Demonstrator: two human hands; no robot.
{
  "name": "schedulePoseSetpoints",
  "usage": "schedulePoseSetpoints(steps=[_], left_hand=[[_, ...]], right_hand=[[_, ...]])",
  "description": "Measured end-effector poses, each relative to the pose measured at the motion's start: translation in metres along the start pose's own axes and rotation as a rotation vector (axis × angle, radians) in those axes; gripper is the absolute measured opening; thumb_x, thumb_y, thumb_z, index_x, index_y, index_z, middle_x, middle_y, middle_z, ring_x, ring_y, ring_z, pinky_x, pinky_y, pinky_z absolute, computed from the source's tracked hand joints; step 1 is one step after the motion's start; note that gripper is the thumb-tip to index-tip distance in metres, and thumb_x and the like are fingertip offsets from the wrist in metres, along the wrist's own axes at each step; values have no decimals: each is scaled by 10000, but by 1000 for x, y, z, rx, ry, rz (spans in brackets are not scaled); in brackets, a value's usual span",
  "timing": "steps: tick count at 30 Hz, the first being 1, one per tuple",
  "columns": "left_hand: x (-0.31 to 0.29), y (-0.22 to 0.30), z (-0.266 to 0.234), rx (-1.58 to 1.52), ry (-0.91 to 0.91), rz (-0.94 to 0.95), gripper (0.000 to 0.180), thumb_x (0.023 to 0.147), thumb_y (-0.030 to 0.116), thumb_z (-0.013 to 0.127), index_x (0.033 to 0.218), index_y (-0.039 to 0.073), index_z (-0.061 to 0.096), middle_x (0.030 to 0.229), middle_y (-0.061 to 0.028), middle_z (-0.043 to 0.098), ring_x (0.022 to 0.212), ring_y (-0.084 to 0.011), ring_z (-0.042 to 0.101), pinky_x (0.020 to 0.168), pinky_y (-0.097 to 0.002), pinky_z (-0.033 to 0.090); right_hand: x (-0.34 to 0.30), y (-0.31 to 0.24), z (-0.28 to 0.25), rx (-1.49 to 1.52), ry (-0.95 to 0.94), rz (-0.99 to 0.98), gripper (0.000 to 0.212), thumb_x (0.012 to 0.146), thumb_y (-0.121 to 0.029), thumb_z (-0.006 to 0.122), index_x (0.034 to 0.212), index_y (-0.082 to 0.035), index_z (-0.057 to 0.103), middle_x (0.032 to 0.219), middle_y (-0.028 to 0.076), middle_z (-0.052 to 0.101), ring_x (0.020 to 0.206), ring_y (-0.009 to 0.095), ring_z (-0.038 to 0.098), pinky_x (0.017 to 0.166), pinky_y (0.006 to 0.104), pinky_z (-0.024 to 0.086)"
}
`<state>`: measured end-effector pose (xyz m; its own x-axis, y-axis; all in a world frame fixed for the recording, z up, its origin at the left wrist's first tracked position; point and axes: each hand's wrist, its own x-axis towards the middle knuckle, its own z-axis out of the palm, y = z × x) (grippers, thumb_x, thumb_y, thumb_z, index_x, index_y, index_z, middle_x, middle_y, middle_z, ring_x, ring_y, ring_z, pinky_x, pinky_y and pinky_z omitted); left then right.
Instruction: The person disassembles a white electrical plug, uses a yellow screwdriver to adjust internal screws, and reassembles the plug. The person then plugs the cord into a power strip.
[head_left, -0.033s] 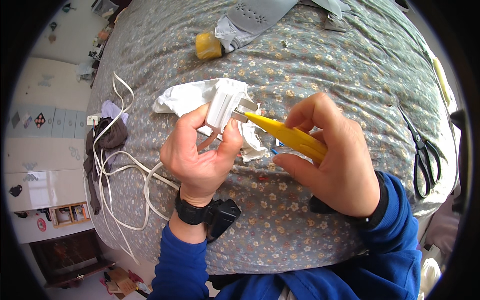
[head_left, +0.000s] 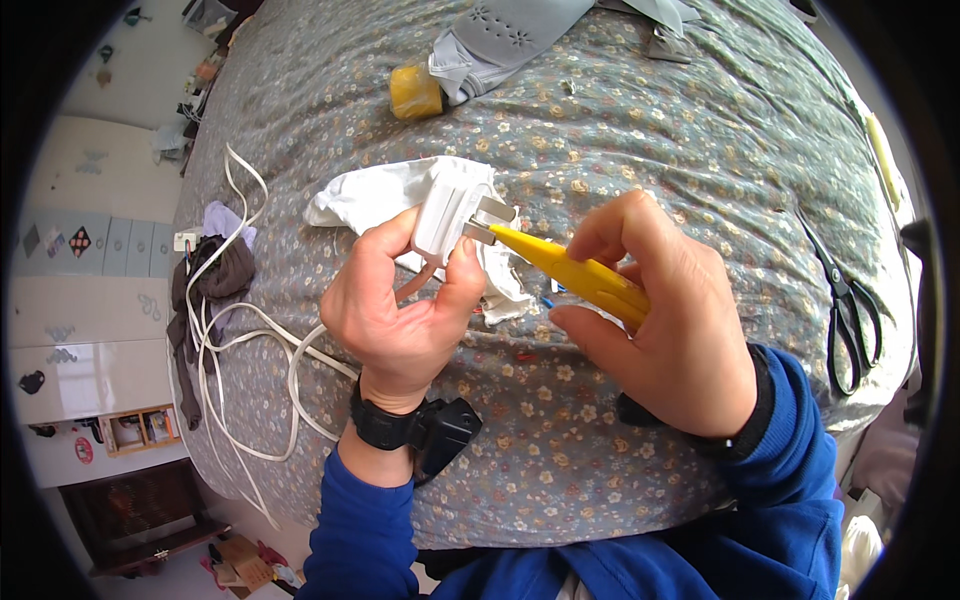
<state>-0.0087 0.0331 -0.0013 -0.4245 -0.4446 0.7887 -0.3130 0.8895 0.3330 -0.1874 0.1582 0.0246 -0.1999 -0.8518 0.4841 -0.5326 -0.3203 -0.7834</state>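
Note:
My left hand (head_left: 385,300) pinches a white electrical plug (head_left: 440,222) between thumb and fingers. Two flat metal prongs (head_left: 496,210) stick out of its right side. In my right hand (head_left: 675,320) lies a yellow tapered tool (head_left: 575,272), its back end against the palm and its kind unclear. The narrow tip meets the nearer prong, close to my left thumb. My right thumb stands away from the tool's lower side. Behind the plug is a crumpled white cloth (head_left: 370,190) on the flowered bedspread (head_left: 560,460).
White cable (head_left: 292,390) loops across the left side. Black-handled scissors (head_left: 850,320) lie far right. Small blue and red bits are scattered near the white cloth. At the back are a yellow roll (head_left: 415,92) and grey fabric (head_left: 510,40); dark clothing (head_left: 222,270) is bunched at the left edge.
My right hand and the back end of the yellow tool have shifted very slightly down and to the left. The plug and my left hand look unchanged.

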Motion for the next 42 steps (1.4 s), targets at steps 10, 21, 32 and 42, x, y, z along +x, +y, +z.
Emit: schedulePoseSetpoints(steps=[10, 21, 32, 42], left_hand=[[-1, 2, 7, -65, -24, -45, 283, 770, 114, 799, 985, -5, 658, 818, -100, 720, 695, -163, 712, 580, -289, 578], [3, 7, 9, 76, -34, 90, 294, 732, 92, 802, 975, 15, 655, 771, -89, 682, 646, -216, 693, 552, -314, 552], [3, 7, 14, 103, -55, 140, 286, 733, 90, 799, 971, 28, 653, 755, -85, 671, 609, -234, 663, 554, -330, 535], [5, 8, 13, 96, -78, 158, 298, 725, 71, 792, 985, 19, 656, 776, -90, 685, 623, -237, 670, 572, -326, 543]], right_hand=[[-5, 7, -1, -416, 18, -193, 206, 740, -10, 763, 886, -22, 618, 741, 85, 553, 559, 243, 590, 480, 338, 460], [-3, 17, 0, -275, 0, -81, 158, 821, -75, 711, 859, -55, 560, 719, 101, 551, 561, 316, 590, 469, 381, 465], [-3, 16, -8, -315, -64, -10, 221, 748, -55, 754, 850, -31, 559, 774, 119, 576, 646, 315, 609, 551, 391, 479], [-3, 22, -12, -203, -168, 56, 163, 808, -122, 721, 876, -19, 614, 703, 117, 626, 566, 299, 620, 515, 371, 490]])
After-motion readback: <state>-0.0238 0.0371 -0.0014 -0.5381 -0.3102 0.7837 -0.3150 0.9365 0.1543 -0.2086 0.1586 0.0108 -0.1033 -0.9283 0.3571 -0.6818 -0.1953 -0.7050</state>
